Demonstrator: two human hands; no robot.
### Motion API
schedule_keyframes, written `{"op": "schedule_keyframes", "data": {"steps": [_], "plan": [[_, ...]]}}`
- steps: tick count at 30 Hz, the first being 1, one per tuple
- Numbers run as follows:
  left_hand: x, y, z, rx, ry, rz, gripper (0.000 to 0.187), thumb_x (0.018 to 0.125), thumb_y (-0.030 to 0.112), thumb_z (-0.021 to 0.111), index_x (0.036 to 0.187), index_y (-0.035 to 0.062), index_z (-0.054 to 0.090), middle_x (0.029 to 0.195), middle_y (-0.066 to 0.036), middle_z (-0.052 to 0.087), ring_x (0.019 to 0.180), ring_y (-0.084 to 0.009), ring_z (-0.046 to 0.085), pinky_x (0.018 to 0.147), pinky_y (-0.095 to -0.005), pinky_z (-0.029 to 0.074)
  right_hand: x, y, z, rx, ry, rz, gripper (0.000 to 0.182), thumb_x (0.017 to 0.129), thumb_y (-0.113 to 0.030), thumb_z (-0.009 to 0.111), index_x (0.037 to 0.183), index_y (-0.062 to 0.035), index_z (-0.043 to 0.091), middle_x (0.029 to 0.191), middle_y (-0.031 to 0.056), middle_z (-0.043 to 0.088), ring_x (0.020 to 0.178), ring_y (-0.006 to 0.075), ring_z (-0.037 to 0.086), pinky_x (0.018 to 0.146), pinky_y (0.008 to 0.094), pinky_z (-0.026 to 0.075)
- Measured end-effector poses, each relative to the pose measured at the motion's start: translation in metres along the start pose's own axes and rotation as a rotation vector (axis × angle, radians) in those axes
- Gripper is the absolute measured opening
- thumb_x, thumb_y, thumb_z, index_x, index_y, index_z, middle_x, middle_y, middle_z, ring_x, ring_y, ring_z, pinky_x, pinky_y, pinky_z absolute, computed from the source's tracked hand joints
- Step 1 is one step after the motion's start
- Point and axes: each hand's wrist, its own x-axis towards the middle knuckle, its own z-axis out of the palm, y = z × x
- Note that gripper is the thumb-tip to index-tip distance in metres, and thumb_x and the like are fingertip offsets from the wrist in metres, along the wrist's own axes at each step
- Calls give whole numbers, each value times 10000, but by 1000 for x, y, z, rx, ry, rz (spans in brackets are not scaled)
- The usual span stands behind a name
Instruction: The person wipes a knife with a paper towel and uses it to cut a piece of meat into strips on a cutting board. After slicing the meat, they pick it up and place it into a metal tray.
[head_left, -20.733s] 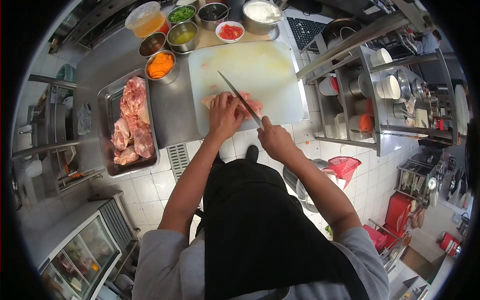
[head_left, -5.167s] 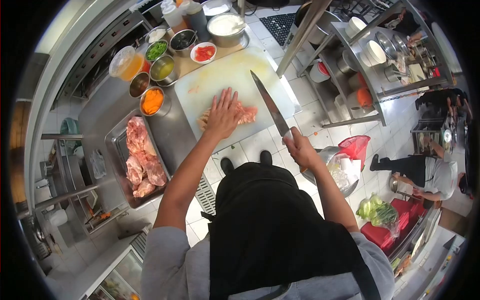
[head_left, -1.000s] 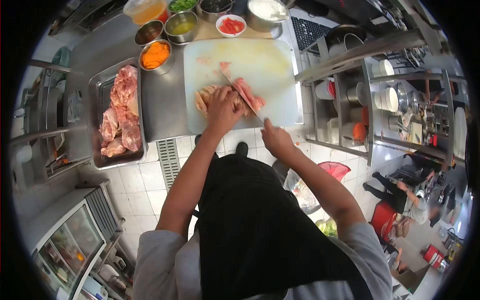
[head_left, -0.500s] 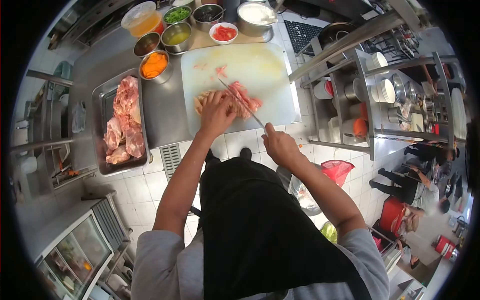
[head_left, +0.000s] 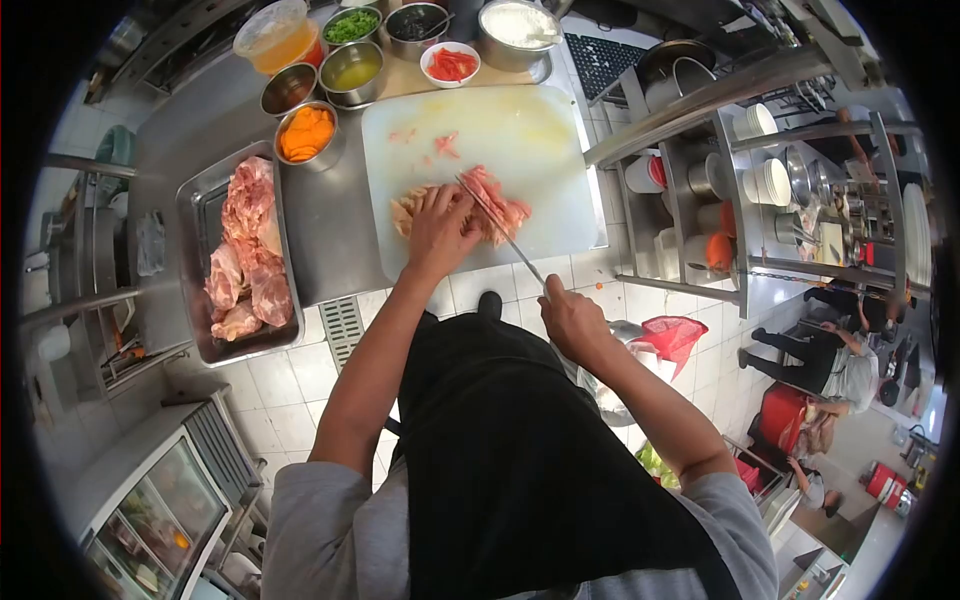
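Observation:
My right hand is closed round the handle of a long knife, whose blade slants across pale pink raw meat on the white cutting board. With bent fingers, my left hand presses down on and grips the uncut raw meat, just left of the blade. Right of the knife lie cut meat strips in a loose heap. A few small scraps are scattered farther up the board. The meat directly beneath my left palm is hidden.
A steel tray of raw meat pieces stands left of the board. Behind it are bowls of sliced carrot, yellow liquid, chopped greens, red strips and white powder. A steel shelf stands right; people work beyond.
The knife and my right hand have shifted a little right and toward me, drawing the blade back. My left hand stays on the meat, and the cut strips have spread slightly right.

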Motion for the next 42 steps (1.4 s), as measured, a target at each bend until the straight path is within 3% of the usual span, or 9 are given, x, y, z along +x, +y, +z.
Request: {"op": "schedule_keyframes", "data": {"steps": [7, 12, 13, 17, 19, 28, 35, 38, 42], "plan": [[2, 0, -1, 22, 13, 11, 285, 723, 142, 713, 991, 79, 639, 1078, -92, 575, 1066, -308, 540, 938, -472, 442, 28, 8, 25, 18, -62, 72, 274, 990, -203, 540, 1114, -3, 399, 675, 281, 628, 652, 514, 618, 608, 614, 479], [5, -6, 2, -18, 3, -23, 287, 723, 122, 705, 999, 76, 643, 1101, -91, 575, 1096, -306, 533, 945, -466, 433, 86, 8, 37, 102, 44, -5, 314, 982, -231, 573, 1143, -4, 428, 717, 312, 641, 705, 519, 639, 641, 608, 502], [4, -5, 2, -73, -6, -28, 295, 724, 117, 704, 1011, 78, 650, 1115, -92, 575, 1108, -306, 529, 953, -464, 429, 87, 16, 23, 239, 12, -114, 325, 984, -240, 566, 1151, 4, 432, 715, 316, 634, 705, 522, 633, 656, 607, 501], [-1, -16, -19, -245, -3, 31, 321, 729, 109, 703, 1046, 86, 667, 1141, -94, 569, 1115, -305, 523, 959, -460, 426, 63, -14, 4, 132, 58, -42, 320, 985, -227, 555, 1139, 25, 431, 717, 303, 639, 695, 517, 631, 640, 612, 497], [-1, -26, -28, -17, -43, 77, 336, 736, 124, 707, 1070, 95, 679, 1166, -94, 567, 1122, -304, 519, 960, -459, 427, 47, -26, 8, 96, 76, 15, 313, 985, -218, 550, 1136, 30, 433, 716, 298, 641, 690, 511, 636, 631, 609, 500], [8, -29, -21, 4, -58, 157, 297, 750, 168, 707, 1035, 94, 671, 1168, -84, 569, 1111, -299, 509, 955, -474, 425, 2, -37, 47, 99, 98, 157, 243, 988, -200, 546, 1058, -12, 411, 703, 284, 637, 688, 510, 630, 606, 611, 483], [11, -32, -18, 37, -106, 143, 347, 753, 180, 706, 1093, 113, 681, 1161, -75, 568, 1134, -301, 494, 959, -458, 409, 33, -35, 49, 123, 13, 228, 271, 986, -216, 537, 1107, 5, 437, 723, 283, 654, 692, 488, 656, 632, 587, 519], [10, -32, -20, 77, -106, 153, 359, 754, 185, 708, 1105, 115, 677, 1163, -76, 569, 1141, -303, 496, 958, -458, 412, 80, -29, 54, 130, 102, 129, 316, 987, -235, 540, 1151, 12, 430, 734, 293, 652, 710, 497, 652, 651, 590, 517], [14, -30, -19, 10, -91, 159, 348, 756, 181, 709, 1092, 98, 671, 1164, -75, 569, 1133, -300, 499, 951, -461, 414, 72, -36, 31, 179, 140, 138, 306, 988, -240, 540, 1140, 3, 434, 742, 292, 651, 715, 502, 646, 662, 596, 510]]}}
